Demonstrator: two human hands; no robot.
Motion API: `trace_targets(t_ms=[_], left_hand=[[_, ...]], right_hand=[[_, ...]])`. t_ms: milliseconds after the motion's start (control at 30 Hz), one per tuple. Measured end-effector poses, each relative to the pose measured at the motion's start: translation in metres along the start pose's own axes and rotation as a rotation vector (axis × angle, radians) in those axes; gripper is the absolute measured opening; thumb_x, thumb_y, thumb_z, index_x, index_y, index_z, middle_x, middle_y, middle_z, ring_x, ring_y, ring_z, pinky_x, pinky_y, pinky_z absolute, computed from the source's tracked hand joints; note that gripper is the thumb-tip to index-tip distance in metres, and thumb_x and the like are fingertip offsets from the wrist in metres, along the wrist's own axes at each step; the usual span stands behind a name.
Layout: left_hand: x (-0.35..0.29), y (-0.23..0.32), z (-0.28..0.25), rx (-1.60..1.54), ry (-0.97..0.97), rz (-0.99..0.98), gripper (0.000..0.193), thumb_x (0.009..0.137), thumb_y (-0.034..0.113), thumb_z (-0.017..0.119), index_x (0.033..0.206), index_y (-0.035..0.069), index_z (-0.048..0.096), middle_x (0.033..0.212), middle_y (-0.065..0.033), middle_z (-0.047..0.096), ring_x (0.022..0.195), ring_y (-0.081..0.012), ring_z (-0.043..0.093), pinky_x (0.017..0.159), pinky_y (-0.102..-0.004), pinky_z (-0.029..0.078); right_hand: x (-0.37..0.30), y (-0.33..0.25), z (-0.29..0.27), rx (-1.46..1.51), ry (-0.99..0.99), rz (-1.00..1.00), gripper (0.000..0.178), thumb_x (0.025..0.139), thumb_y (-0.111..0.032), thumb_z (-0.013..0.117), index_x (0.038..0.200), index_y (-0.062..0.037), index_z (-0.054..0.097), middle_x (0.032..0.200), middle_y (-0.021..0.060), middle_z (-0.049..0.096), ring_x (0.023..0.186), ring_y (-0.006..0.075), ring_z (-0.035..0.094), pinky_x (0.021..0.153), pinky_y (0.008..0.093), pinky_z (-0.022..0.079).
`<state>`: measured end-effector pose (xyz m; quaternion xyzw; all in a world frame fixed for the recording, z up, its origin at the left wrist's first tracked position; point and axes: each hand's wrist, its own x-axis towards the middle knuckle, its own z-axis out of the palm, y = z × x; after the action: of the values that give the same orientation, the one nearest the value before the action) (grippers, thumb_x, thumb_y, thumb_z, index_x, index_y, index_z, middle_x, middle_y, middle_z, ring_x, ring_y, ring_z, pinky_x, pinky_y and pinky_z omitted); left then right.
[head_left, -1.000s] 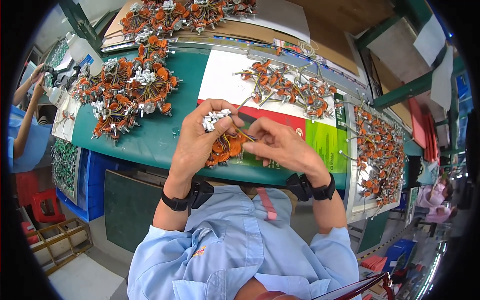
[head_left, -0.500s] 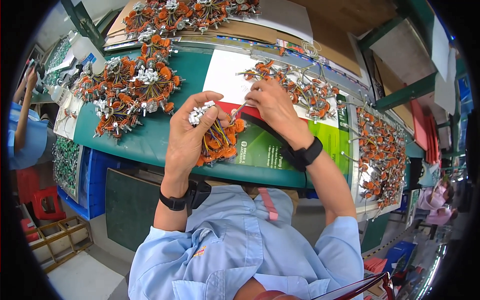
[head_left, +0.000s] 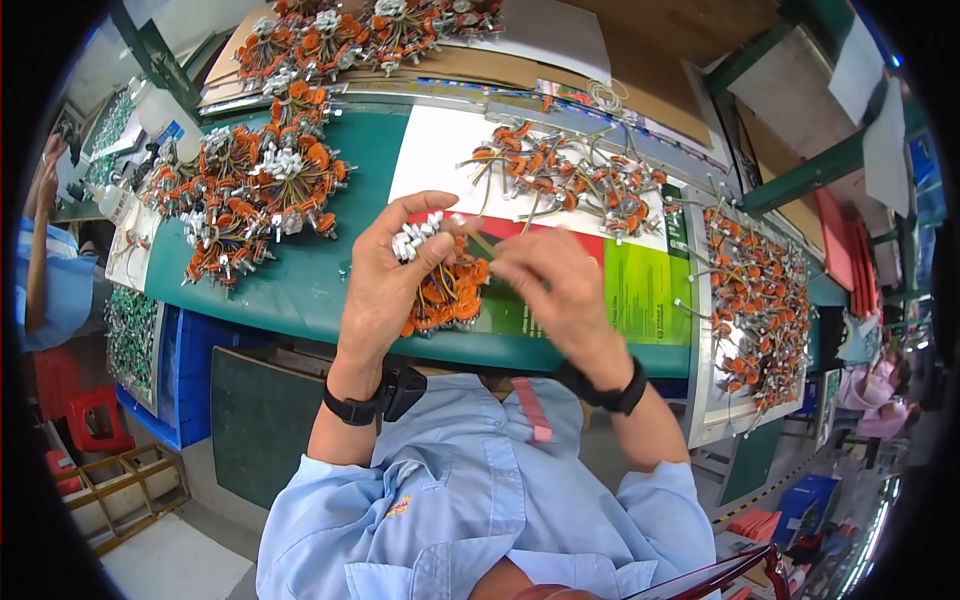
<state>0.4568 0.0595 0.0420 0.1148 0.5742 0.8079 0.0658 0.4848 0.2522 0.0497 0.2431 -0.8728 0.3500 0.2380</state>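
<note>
Left hand (head_left: 375,285), grip holding one bundle of orange wired components (head_left: 455,297). Right hand (head_left: 562,285), grip narrow, pinching one blurred wire lead (head_left: 483,242).

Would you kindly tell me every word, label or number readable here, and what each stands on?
I won't copy wording; marks show on:
Green sheet: small dark lines, too small to read.
Shirt: orange-red emblem, too blurred to read.
Large bottle: blue label, too small to read.
</note>
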Motion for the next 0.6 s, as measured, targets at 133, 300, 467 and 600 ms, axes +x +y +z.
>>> trace_targets(t_ms=[133,300,467,600], left_hand=[[-0.006,0.001,0.008,-0.032,-0.083,-0.064,0.035,0.091,0.007,0.063,0.124,-0.002,0.055,0.103,-0.0142,0.068,0.088,-0.012,0.063,0.074,-0.0241,0.054],[-0.008,-0.004,0.006,0.05,-0.106,-0.008,0.017,0.092,0.007,0.061,0.107,-0.001,0.057,0.089,-0.008,0.066,0.087,-0.0147,0.065,0.078,-0.0262,0.054],[-0.004,-0.006,0.006,-0.174,-0.038,0.076,0.015,0.094,0.009,0.06,0.103,0.0,0.053,0.083,-0.0066,0.062,0.085,-0.0181,0.065,0.08,-0.0308,0.054],[-0.003,0.0,0.0,-0.236,-0.012,0.067,0.02,0.094,0.013,0.06,0.106,0.0,0.052,0.083,-0.0071,0.061,0.081,-0.0174,0.064,0.079,-0.0327,0.056]], right_hand=[[-0.02,-0.016,0.009,0.171,-0.013,0.192,0.012,0.079,-0.004,0.073,0.089,-0.0003,0.069,0.099,0.0108,0.062,0.072,0.019,0.062,0.061,0.0303,0.05],[-0.031,-0.019,0.02,0.092,0.053,0.168,0.02,0.079,-0.003,0.073,0.098,-0.0002,0.069,0.104,0.0124,0.06,0.075,0.0207,0.062,0.063,0.0304,0.051],[-0.035,-0.025,0.012,0.018,0.023,0.058,0.028,0.087,-0.007,0.064,0.115,-0.0008,0.065,0.112,0.0163,0.06,0.085,0.0279,0.063,0.073,0.0359,0.053],[-0.02,0.012,-0.018,0.115,0.038,0.397,0.024,0.091,-0.01,0.06,0.112,-0.0002,0.064,0.105,0.0156,0.064,0.086,0.0256,0.065,0.071,0.0329,0.053]])
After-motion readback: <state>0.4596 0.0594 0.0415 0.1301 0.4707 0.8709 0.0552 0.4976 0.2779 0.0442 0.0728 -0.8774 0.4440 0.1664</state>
